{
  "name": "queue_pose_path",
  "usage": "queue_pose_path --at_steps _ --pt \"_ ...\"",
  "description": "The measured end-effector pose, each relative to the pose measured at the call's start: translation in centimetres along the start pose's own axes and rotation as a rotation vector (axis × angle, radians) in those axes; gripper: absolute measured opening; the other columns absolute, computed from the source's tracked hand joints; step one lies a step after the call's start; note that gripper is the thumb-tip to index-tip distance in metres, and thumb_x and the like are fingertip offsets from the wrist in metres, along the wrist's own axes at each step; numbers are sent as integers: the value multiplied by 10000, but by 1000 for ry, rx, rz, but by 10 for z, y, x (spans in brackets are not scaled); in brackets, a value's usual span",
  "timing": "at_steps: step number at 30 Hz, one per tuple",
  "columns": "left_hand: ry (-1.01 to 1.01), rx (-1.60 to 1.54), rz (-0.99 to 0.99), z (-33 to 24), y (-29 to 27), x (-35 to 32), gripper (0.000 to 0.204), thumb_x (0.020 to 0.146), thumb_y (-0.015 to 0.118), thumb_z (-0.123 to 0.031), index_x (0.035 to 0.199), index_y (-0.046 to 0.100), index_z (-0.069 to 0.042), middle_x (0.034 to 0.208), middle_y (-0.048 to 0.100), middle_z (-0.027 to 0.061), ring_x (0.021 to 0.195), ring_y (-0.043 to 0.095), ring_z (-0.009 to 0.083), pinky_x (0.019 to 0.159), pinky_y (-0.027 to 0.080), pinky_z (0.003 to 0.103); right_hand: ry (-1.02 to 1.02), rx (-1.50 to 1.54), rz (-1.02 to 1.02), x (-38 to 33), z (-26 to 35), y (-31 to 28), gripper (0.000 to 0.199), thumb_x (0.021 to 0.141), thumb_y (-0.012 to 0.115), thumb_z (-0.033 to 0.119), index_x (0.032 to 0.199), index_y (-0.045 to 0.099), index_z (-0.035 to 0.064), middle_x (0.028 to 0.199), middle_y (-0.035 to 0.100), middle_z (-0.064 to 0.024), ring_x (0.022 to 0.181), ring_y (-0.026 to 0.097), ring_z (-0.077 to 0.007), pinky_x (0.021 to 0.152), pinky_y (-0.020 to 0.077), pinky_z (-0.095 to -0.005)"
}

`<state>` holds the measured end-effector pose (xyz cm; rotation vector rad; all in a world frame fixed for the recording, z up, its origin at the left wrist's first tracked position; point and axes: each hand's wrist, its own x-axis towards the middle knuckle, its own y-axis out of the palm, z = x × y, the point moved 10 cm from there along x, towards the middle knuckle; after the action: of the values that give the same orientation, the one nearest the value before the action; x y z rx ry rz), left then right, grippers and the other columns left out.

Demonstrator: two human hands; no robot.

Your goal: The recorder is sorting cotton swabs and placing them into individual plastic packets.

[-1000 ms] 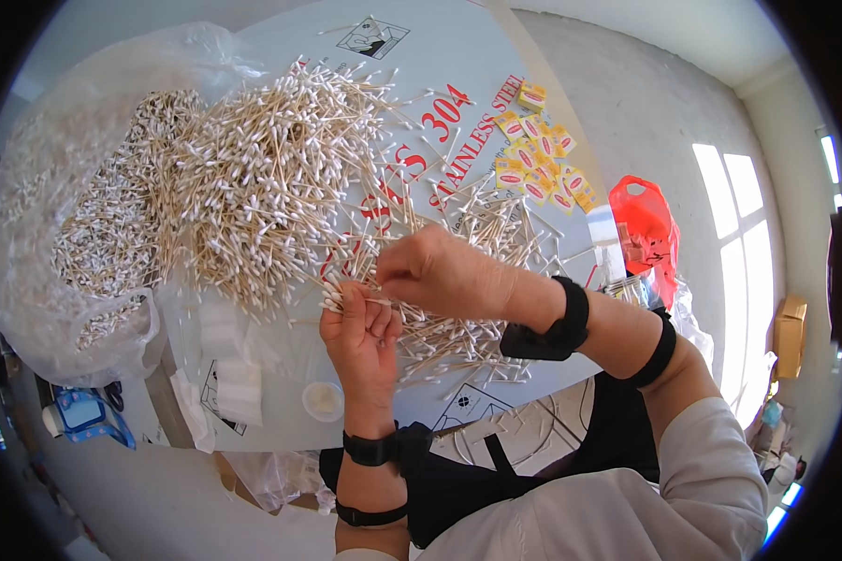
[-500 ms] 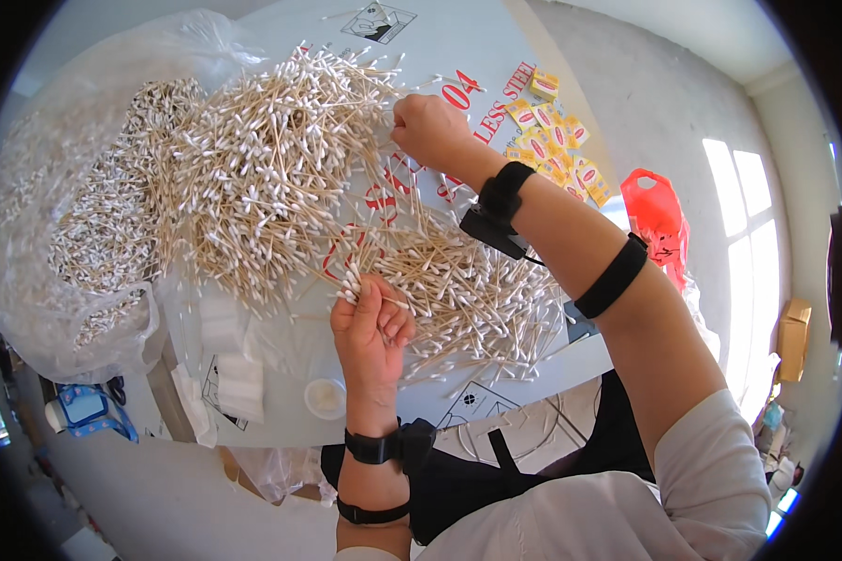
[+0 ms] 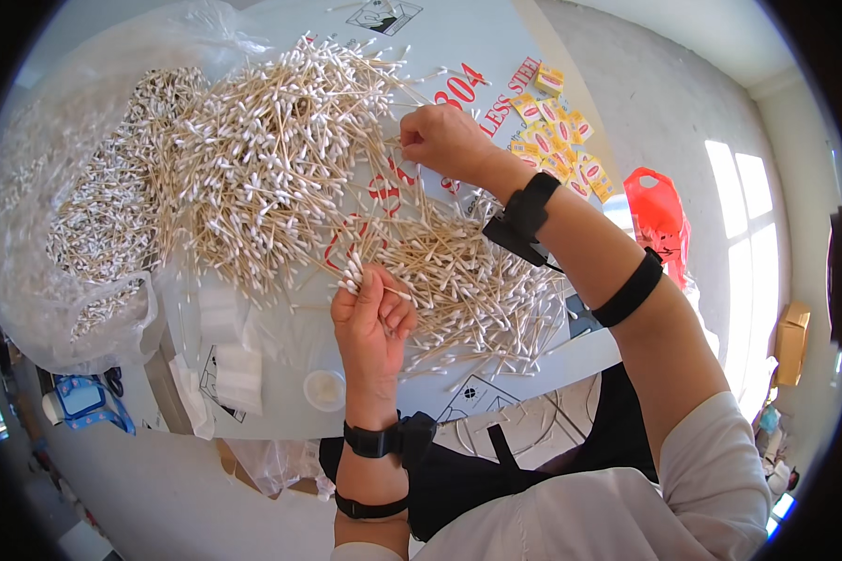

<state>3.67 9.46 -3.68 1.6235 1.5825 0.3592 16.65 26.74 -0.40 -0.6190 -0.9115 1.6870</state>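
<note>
"What's changing?"
"The right hand (image 3: 451, 142) is no longer meeting the left hand (image 3: 370, 327); it's hovering at one o'clock from it, beside the larger swab pile (image 3: 281, 168)."
"Meaning?"
"The left is apparently keeping the small bundle of swabs (image 3: 351, 271) alone, pinching it between thumb and fingers."
"And the right's fingers?"
"They're curling inward; I'm not managing to tell whether they're pinching anything."
"What's lying around the left?"
"A smaller swab pile (image 3: 482, 294) is spreading at three o'clock, yellow packets (image 3: 541, 140) are lying between one and two, a white cup (image 3: 310, 397) is sitting at seven."
"Obstructions?"
"Loose swabs (image 3: 341, 210) are straggling between the piles."
</note>
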Motion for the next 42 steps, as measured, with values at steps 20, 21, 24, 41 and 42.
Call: queue_pose_path --at_steps 20,21,24,41,42 --pt "-8 -26 7 -2 0 0 250 963 509 -242 785 496 -68 599 345 -40 501 324 57 429 295 204 193 -96 -27 21 7 7 286 656 687 271 723 645 -4 730 636 -168 706 636 -287 632 492 -385" --pt "-12 -30 14 0 2 1 250 963 509 -242 785 496 -68 599 345 -40 501 324 57 429 295 204 233 -15 -101 23 -6 1 242 654 669 221 684 635 -17 683 623 -165 658 631 -266 605 486 -375" --pt "4 -29 -1 -4 -5 -1 247 963 509 -242 789 499 -68 599 347 -40 501 323 57 428 294 204 303 97 62 20 -21 1 243 644 674 217 780 684 15 758 667 -157 723 657 -289 657 518 -369" --pt "-8 -40 -3 -1 -5 0 234 956 523 -248 805 509 -69 603 353 -37 501 325 59 422 293 204 272 54 -56 -8 -43 -57 194 683 701 216 726 659 32 672 644 -125 659 634 -279 635 499 -383" --pt "-8 -40 -3 -1 -4 0 234 956 523 -248 805 509 -69 603 353 -37 501 325 59 422 293 204 272 53 -56 -8 -41 -56 194 683 701 216 726 659 32 672 644 -125 659 634 -279 635 499 -383"
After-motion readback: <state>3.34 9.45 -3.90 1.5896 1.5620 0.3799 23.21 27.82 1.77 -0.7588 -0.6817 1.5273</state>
